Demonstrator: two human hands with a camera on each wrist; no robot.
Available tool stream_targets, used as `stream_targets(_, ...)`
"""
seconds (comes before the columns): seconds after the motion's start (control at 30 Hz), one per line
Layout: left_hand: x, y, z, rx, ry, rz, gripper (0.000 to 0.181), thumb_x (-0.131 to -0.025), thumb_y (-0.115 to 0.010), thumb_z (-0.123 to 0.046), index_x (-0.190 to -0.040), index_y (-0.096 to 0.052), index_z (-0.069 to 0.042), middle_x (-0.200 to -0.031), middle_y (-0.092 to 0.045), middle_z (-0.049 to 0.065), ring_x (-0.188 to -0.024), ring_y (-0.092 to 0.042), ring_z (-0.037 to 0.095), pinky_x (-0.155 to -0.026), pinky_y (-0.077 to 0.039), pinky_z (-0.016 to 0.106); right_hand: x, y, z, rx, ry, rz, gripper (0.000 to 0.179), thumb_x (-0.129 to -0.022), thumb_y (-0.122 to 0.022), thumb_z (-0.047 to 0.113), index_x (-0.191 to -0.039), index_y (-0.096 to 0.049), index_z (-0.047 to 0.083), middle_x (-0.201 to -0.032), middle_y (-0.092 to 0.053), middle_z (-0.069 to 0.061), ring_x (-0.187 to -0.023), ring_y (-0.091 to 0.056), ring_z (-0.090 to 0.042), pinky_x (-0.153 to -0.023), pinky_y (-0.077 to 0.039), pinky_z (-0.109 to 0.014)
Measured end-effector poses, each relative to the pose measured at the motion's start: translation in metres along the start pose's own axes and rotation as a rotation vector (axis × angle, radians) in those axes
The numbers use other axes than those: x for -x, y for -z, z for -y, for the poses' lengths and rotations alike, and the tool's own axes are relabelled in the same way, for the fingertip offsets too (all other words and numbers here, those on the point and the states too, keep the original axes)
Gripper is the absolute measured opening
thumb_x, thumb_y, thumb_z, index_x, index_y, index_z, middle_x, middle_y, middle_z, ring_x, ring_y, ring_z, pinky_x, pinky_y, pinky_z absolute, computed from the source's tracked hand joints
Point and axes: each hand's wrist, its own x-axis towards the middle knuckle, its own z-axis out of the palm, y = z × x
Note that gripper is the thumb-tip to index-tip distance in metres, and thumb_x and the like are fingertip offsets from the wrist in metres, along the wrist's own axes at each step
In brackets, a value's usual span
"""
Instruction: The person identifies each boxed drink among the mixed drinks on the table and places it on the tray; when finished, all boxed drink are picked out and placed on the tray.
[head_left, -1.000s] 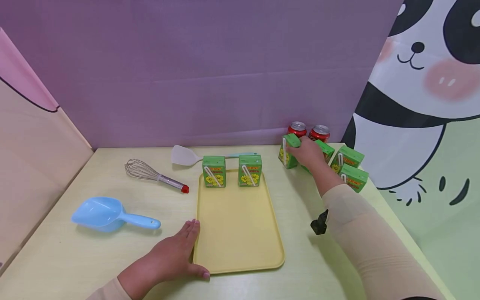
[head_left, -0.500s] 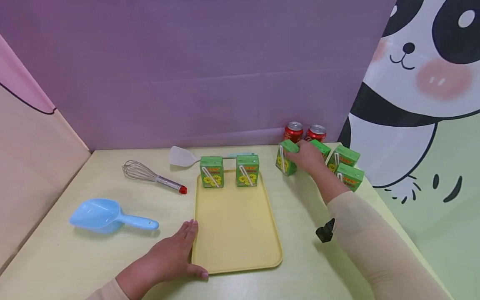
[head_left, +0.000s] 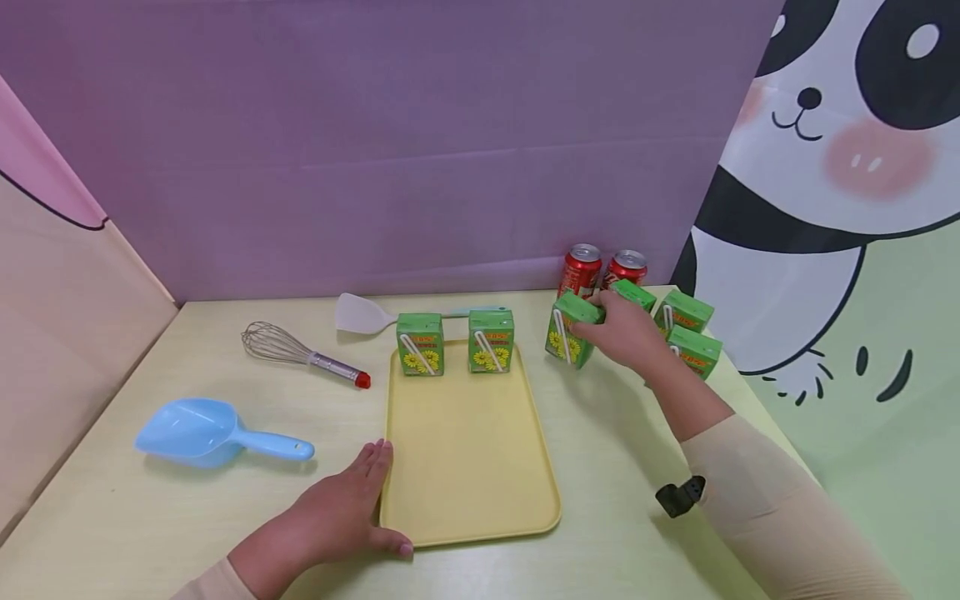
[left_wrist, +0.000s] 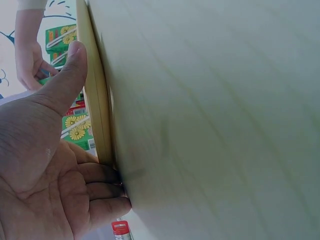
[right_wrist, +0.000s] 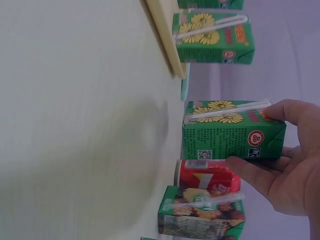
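My right hand grips a green juice carton with a white straw on its front, held right of the tray. In the right wrist view, the thumb and fingers hold the carton near its top. My left hand rests at the near left corner of the yellow tray, fingers straight along its edge. Two more juice cartons, a left one and a right one, stand upright at the tray's far end.
Several green cartons stand at the right, near two red soda cans. Along the back lies a white spatula. A whisk and a blue scoop lie left of the tray.
My right hand has brought the gripped carton toward me and slightly left, away from the red cans. The left hand stays at the tray's edge. The head view has shifted slightly.
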Motion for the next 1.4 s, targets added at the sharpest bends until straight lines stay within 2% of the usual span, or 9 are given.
stream_targets(0.2, 0.0, -0.001, 0.001, 0.0, 0.0, 0.002, 0.129, -0.064, -0.074, -0.074, -0.154, -0.022, 0.003, -0.16, -0.023, 0.021, -0.149, -0.023, 0.034, -0.112, -0.036, 0.051, 0.022, -0.001, 0.014, 0.05, 0.046, 0.04, 0.062, -0.09, -0.061, 0.045, -0.137, -0.049, 0.007, -0.13, -0.06, -0.017, -0.109, -0.058, -0.033, -0.092, -0.05, -0.052)
stream_targets(0.27, 0.0, -0.001, 0.001, -0.003, -0.003, -0.002, 0.129, -0.064, -0.074, -0.073, -0.154, -0.022, 0.003, -0.16, -0.023, 0.021, -0.149, -0.023, 0.034, -0.112, -0.036, 0.051, 0.029, -0.002, 0.02, 0.048, 0.059, 0.053, 0.06, -0.09, -0.061, 0.045, -0.137, -0.05, 0.008, -0.124, -0.063, -0.015, -0.105, -0.058, -0.031, -0.089, -0.051, -0.05)
stream_targets(0.5, -0.003, -0.002, 0.002, -0.015, -0.001, -0.008, 0.128, -0.064, -0.074, -0.072, -0.154, -0.022, 0.003, -0.16, -0.023, 0.021, -0.149, -0.023, 0.034, -0.112, -0.037, 0.05, 0.044, -0.011, 0.042, -0.028, 0.145, 0.076, 0.046, -0.088, -0.065, 0.039, -0.125, -0.058, 0.012, -0.107, -0.068, -0.007, -0.091, -0.06, -0.022, -0.076, -0.053, -0.037)
stream_targets(0.7, -0.002, -0.002, 0.002, -0.002, -0.005, -0.009, 0.128, -0.064, -0.075, -0.072, -0.154, -0.022, 0.003, -0.16, -0.024, 0.021, -0.149, -0.023, 0.034, -0.112, -0.036, 0.051, 0.045, -0.027, 0.062, -0.072, 0.196, 0.137, 0.047, -0.088, -0.067, 0.04, -0.127, -0.057, 0.016, -0.108, -0.067, -0.002, -0.093, -0.06, -0.019, -0.078, -0.052, -0.036)
stream_targets(0.9, -0.002, -0.001, 0.001, -0.003, -0.001, -0.006, 0.127, -0.064, -0.075, -0.071, -0.154, -0.022, 0.003, -0.16, -0.023, 0.021, -0.149, -0.023, 0.034, -0.112, -0.036, 0.05, 0.043, -0.045, 0.089, -0.119, 0.275, 0.212, 0.054, -0.088, -0.07, 0.038, -0.134, -0.054, 0.013, -0.114, -0.067, -0.003, -0.101, -0.062, -0.019, -0.085, -0.053, -0.039)
stream_targets(1.17, -0.001, -0.001, 0.001, -0.001, -0.017, -0.015, 0.126, -0.065, -0.076, -0.07, -0.153, -0.023, 0.004, -0.16, -0.023, 0.021, -0.149, -0.023, 0.034, -0.112, -0.036, 0.051, 0.037, -0.075, 0.118, -0.109, 0.411, 0.245, 0.049, -0.088, -0.07, 0.033, -0.131, -0.057, 0.013, -0.105, -0.068, 0.002, -0.091, -0.062, -0.013, -0.083, -0.052, -0.034)
stream_targets(1.4, -0.001, -0.001, 0.002, -0.003, -0.013, -0.023, 0.126, -0.065, -0.076, -0.07, -0.153, -0.023, 0.004, -0.16, -0.024, 0.021, -0.149, -0.023, 0.034, -0.111, -0.037, 0.051, 0.03, -0.094, 0.136, -0.153, 0.465, 0.269, 0.045, -0.087, -0.072, 0.033, -0.126, -0.058, 0.014, -0.104, -0.068, 0.004, -0.088, -0.062, -0.009, -0.079, -0.053, -0.029)
